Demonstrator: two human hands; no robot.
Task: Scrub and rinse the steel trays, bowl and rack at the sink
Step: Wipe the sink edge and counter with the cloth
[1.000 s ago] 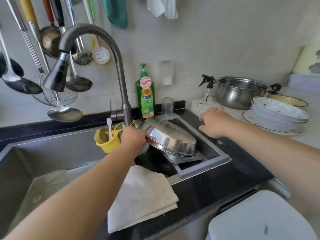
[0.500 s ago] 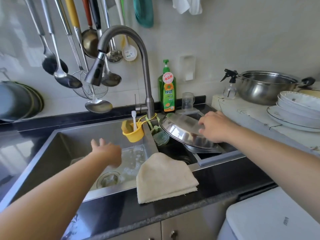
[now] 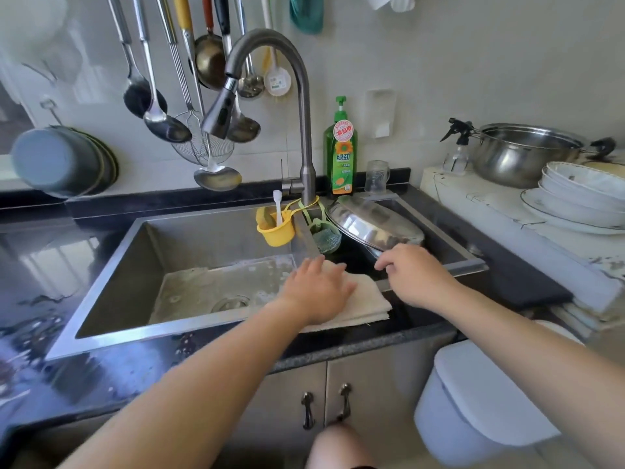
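A shiny steel tray lies upside down and tilted over another steel piece in the small right basin. My left hand rests with fairly straight fingers on a folded beige cloth draped over the sink's front edge. Just to its right is my right hand, its loosely curled fingers reaching the tray's near edge without gripping anything I can see. The large left basin holds shallow soapy water around the drain. No rack or bowl can be made out.
The tall faucet arches over the divider, with a yellow holder and a green scrubber hung at its base. Dish soap and a glass stand behind. Ladles hang left; a pot and stacked plates sit right.
My left hand left the faucet base, swept over the large basin and came down on the cloth. My right hand moved from the counter to the tray's top, then to its near edge.
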